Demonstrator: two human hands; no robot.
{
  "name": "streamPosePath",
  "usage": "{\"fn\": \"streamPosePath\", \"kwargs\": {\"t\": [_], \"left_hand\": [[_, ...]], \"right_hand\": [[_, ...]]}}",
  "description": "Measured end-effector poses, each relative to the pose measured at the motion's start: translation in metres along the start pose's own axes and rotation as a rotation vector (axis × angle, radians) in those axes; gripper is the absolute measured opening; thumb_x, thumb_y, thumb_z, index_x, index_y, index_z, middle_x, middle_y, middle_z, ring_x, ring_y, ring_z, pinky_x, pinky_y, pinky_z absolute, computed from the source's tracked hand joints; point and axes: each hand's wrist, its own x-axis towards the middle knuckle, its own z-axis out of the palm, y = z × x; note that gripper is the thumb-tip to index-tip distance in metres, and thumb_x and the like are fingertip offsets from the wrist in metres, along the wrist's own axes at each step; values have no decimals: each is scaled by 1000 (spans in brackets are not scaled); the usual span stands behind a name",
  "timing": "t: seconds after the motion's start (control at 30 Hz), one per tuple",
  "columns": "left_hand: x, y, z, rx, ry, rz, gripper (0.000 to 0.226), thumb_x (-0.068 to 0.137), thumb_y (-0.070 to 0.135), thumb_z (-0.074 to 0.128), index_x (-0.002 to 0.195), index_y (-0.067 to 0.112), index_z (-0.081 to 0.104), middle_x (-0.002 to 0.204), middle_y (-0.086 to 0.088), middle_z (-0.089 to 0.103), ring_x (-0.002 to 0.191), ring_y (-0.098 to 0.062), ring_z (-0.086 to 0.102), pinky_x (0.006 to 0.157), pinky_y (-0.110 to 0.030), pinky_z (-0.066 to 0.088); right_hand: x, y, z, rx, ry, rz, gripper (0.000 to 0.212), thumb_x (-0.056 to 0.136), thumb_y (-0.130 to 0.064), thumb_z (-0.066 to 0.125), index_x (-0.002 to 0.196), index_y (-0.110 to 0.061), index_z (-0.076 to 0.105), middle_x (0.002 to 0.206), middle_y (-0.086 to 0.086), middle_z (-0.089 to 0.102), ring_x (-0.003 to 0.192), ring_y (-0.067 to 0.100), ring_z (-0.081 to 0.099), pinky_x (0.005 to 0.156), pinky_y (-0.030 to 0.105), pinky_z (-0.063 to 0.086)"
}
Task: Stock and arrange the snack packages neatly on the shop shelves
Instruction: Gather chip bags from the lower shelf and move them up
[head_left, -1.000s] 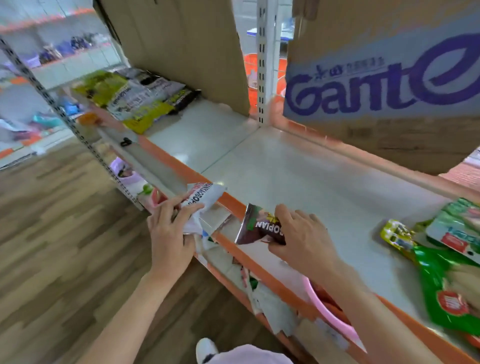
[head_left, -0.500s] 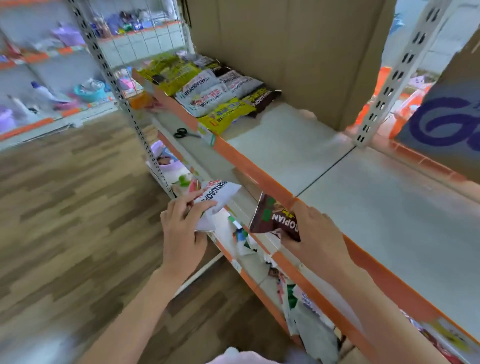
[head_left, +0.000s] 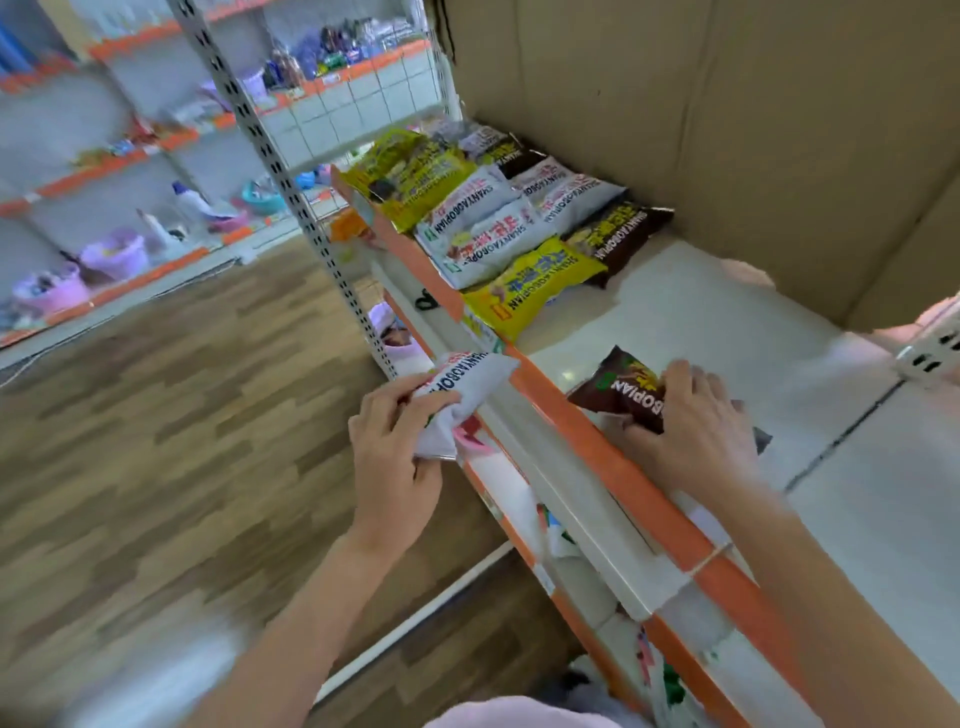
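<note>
Two hands in view, both loaded, one pkg each. L hand (head_left: 389, 457): forearm rises from lower centre of frame, wrist straight, back of hand facing me, held out in front of the shelf's orange front lip (head_left: 613, 457), off the shelf. L fingers (head_left: 400, 395) curled over a white snack pack (head_left: 462, 395), thumb beneath; firm hold. Pack's long axis runs lower-left to upper-right, free end pointing up toward the lip and almost meeting it; red/blue lettering runs along that axis.

R hand (head_left: 696, 426): forearm enters from lower right and crosses over the lip onto the shelf board (head_left: 727, 312), palm down. R fingers (head_left: 680, 379) spread flat on top of a brown snack pack (head_left: 618, 389), pressing/holding it against the board just behind the lip. Whether thumb is tucked under: can't tell. Brown pack lies flat, long axis approx. across the shelf depth-wise and skewed, exposed end pointing up-left toward the stocked row; white lettering "OPIAN" visible, reads inverted from my side.

Stocked row further left on same board: yellow pack (head_left: 535, 286) nearest, lying flat with one end overhanging the lip; white packs (head_left: 483, 244) next; more yellow-green and dark-brown packs beyond, overlapping like tiles. Bare board separates the brown pack from the yellow pack. Cardboard sheet (head_left: 727, 130) stands along the back of the shelf. Wood-pattern floor (head_left: 182, 441) below L hand.
</note>
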Motion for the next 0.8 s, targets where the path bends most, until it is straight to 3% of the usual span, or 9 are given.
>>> {"fn": "streamPosePath", "kwargs": {"t": [0.1,0.2,0.37,0.47,0.6,0.7,0.8], "left_hand": [[28,6,21,-37,-4,66,41,71,11,40,106,22,58,116,-9,53,110,-33,52,84,-58,44],[54,12,58,-85,-66,166,47,69,3,40,109,22,56,119,-5,51,112,-28,49,89,-52,42],[83,16,116,-21,-456,322,54,59,5,46,109,15,63,128,-8,51,119,-28,48,87,-40,39],[92,4,135,7,-618,435,47,67,28,60,113,17,59,137,-10,43,131,-28,38,101,-43,34],[107,-5,146,-63,-669,493,47,77,52,53,109,19,57,138,-9,38,137,-25,27,107,-38,24],[117,-5,152,-134,-653,470,47,80,56,48,99,15,61,130,-9,43,130,-28,36,101,-37,27],[123,-7,154,-204,-628,454,40,75,49,54,89,12,61,122,-9,48,120,-28,44,96,-35,29]], "right_hand": [[17,4,6,15,27,84,60,77,-49,58,115,-7,38,113,11,53,107,32,47,85,44,39],[26,14,9,-24,78,164,65,78,-49,58,124,-8,36,119,11,51,110,32,47,87,43,37],[35,30,6,-29,172,341,63,78,-50,55,126,-14,37,119,8,52,110,31,48,84,41,36],[31,37,7,-32,239,473,62,75,-51,59,125,-20,41,114,4,56,105,29,50,82,41,36],[30,32,14,-76,324,590,63,68,-52,65,122,-23,49,106,3,60,98,29,55,80,40,38],[35,28,17,-134,395,656,63,65,-50,68,118,-22,52,100,4,62,93,30,57,77,40,40],[39,25,16,-145,375,741,66,68,-53,66,123,-22,46,107,5,59,99,30,55,80,40,39]]}}
